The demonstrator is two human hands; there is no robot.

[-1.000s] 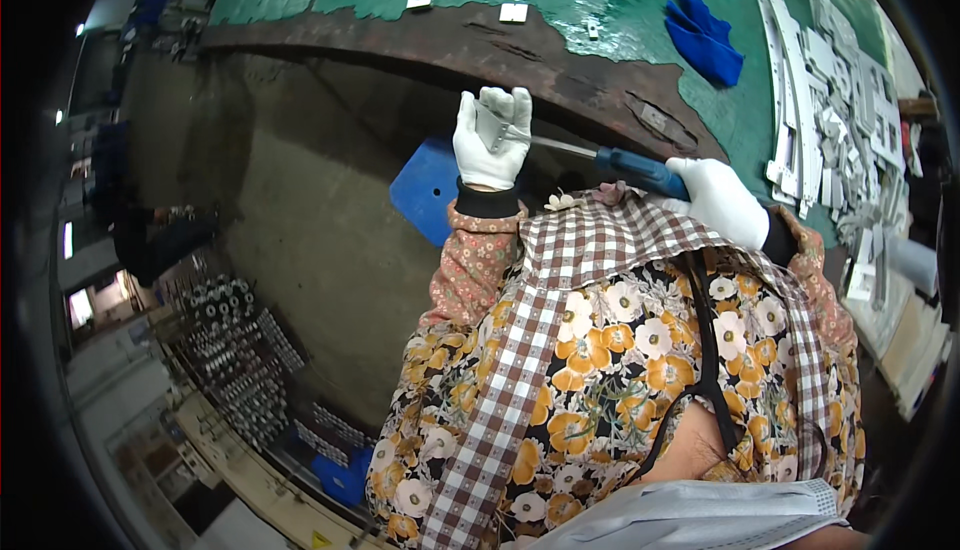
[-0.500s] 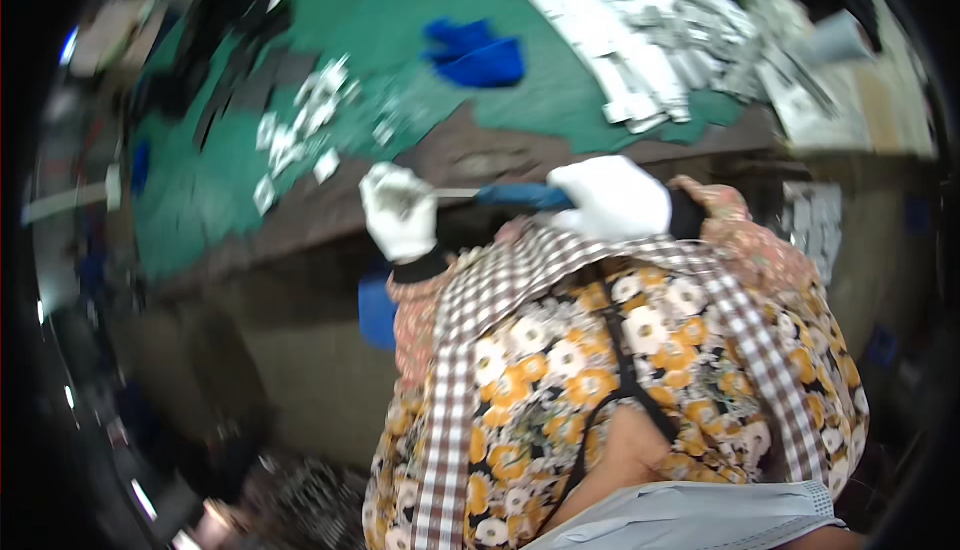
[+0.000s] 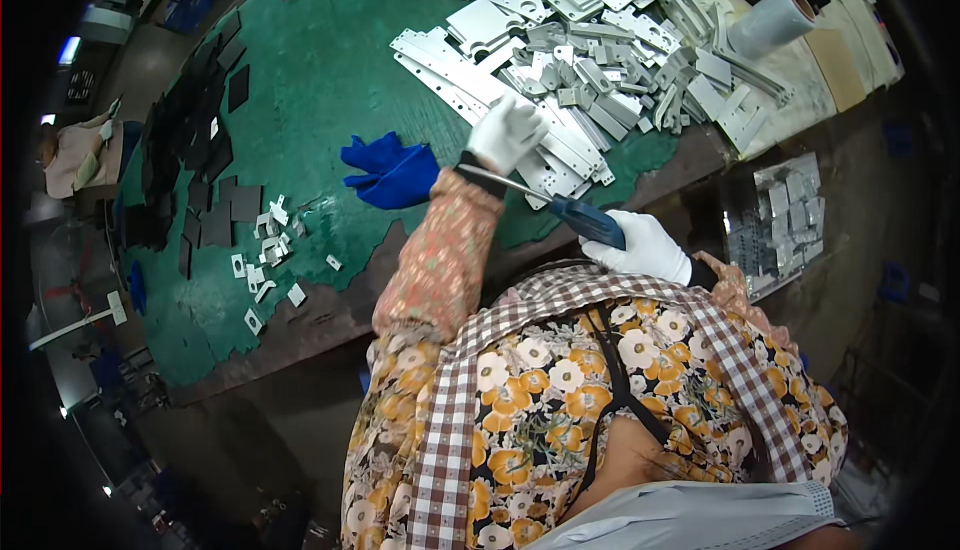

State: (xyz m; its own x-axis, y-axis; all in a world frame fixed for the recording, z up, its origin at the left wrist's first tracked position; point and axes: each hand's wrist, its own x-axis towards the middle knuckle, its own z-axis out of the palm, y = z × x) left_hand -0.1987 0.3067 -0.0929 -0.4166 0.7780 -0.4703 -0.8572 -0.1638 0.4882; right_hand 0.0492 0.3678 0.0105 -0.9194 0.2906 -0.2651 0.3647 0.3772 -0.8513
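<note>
My left hand (image 3: 508, 134), in a white glove, reaches over the near left edge of a pile of silver metal plates and small blocks (image 3: 590, 70). Its fingers are loosely bent and apart, and nothing shows in them. Close to my body, my right hand (image 3: 648, 248), also white-gloved, is closed around the dark blue handle of a tool with a long thin metal shaft (image 3: 588, 222). The shaft points left, passing by my left wrist. Whether its tip is a blade, file or driver I cannot make out.
Left of my left forearm, a crumpled blue cloth (image 3: 392, 172) lies on the green table top (image 3: 330, 60). Small bent metal pieces (image 3: 268, 250) and dark flat pads (image 3: 215, 220) lie farther left. A plastic film roll (image 3: 772, 20) stands at right, above bagged metal parts (image 3: 788, 215).
My left hand has moved right and forward from the tool's tip to the metal pile. The tool remains in my right hand, now tilted. The view has shifted toward the pile.
</note>
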